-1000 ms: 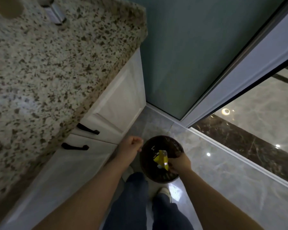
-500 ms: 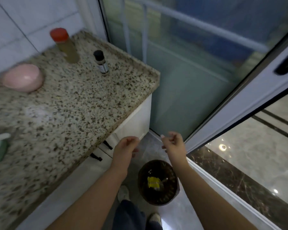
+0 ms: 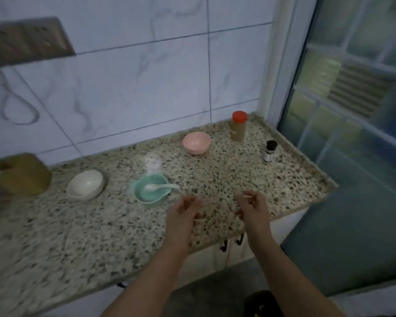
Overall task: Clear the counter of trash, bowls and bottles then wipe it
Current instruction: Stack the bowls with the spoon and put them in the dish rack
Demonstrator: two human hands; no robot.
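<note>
On the speckled granite counter (image 3: 215,177) stand a pink bowl (image 3: 196,143), a teal bowl (image 3: 150,190) with a white spoon (image 3: 162,187) in it, and a white bowl (image 3: 86,184). A jar with a red lid (image 3: 238,126) and a small dark-capped bottle (image 3: 269,151) stand near the right end. My left hand (image 3: 183,216) and my right hand (image 3: 253,208) hover over the counter's front edge, fingers loosely curled, holding nothing.
A brown box-like object (image 3: 23,175) sits at the counter's left by the tiled wall. A glass door (image 3: 352,133) borders the right. The dark trash bin (image 3: 261,303) stands on the floor at the bottom, below white cabinet fronts (image 3: 215,255).
My right hand let go of the yellow wrapper into the bin. Both hands rose from the bin to above the counter edge, and my view lifted to the counter.
</note>
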